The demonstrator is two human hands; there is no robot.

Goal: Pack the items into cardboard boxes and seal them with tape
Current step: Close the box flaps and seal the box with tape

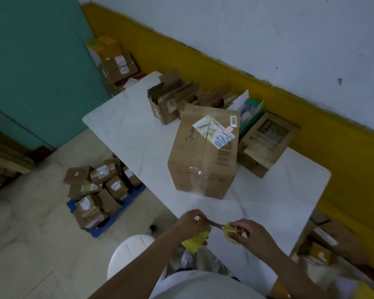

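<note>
Head view shows us our left hand (189, 225) closed around a yellow packet (195, 241) at the near edge of the white table (127, 130), while our right hand (249, 233) has its grip shut on yellow-handled scissors (225, 228), whose blades reach across to the packet's top. Beyond our hands a taped cardboard box (205, 152) stands on the table, with open boxes (171, 98) behind it by the wall and sealed parcels (102, 190) heaped on the floor to our left.
</note>
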